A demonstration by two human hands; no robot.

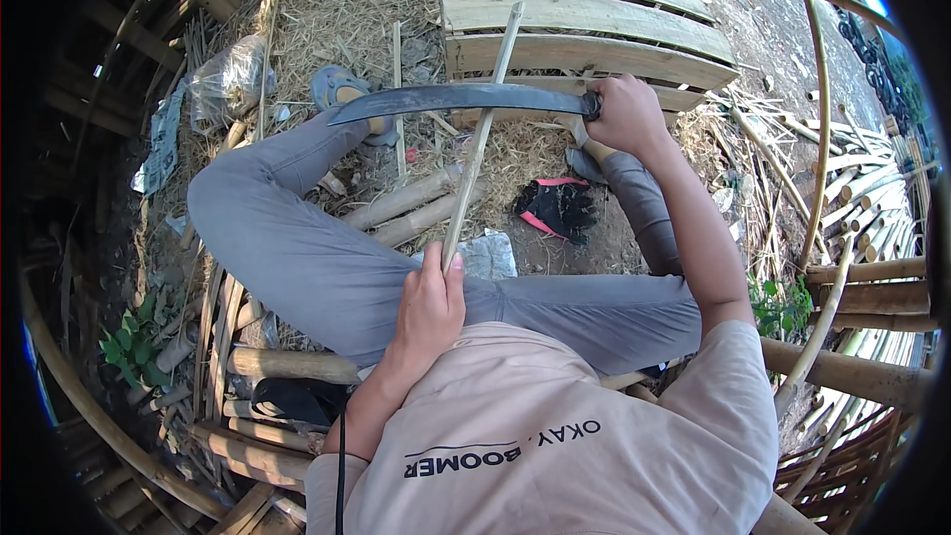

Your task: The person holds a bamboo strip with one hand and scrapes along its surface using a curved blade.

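My left hand point(432, 299) is closed round the near end of a long, pale bamboo strip point(474, 168), held close to my lap. The strip slants up and away, its far end over a wooden pallet. In my right hand point(626, 111) is the dark handle of a machete point(475, 96). Its long, slightly curved blade points left and lies across the strip, about midway along it; whether the edge bites into the wood I cannot tell.
Ahead lies the slatted wooden pallet point(575, 12). Between my legs are a black and pink glove point(557, 208) and bamboo pieces point(406, 206). Straw and shavings point(327, 15) cover the ground. A plastic bag point(226, 84) sits at left; cut bamboo poles point(867, 188) pile up at right.
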